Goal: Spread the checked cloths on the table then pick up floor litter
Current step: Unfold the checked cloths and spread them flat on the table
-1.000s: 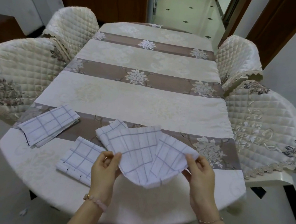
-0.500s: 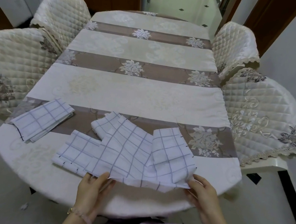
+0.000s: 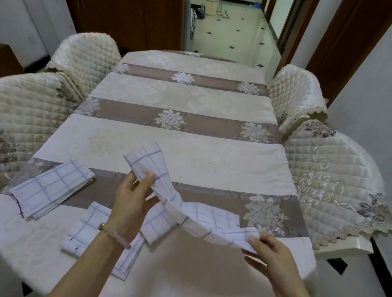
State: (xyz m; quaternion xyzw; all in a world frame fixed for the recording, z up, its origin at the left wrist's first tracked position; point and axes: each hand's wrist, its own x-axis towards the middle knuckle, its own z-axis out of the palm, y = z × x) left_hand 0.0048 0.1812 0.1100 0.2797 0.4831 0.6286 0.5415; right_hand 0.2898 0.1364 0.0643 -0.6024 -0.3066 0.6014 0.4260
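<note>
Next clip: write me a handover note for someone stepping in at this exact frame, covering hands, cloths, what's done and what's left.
Left hand: pinching the far corner of the checked cloth in hand, raised off the table.
Right hand: holding that cloth's near edge.
The cloth sags between the hands, part-unfolded.
Two folded checked cloths lie on the tablecloth: one at the left, one under the left wrist.
Done: no cloth spread flat.
Left: spread all three, then pick up floor litter, which is not visible here.

Soft daylight, wide-angle warping, perhaps motion-blurred
</note>
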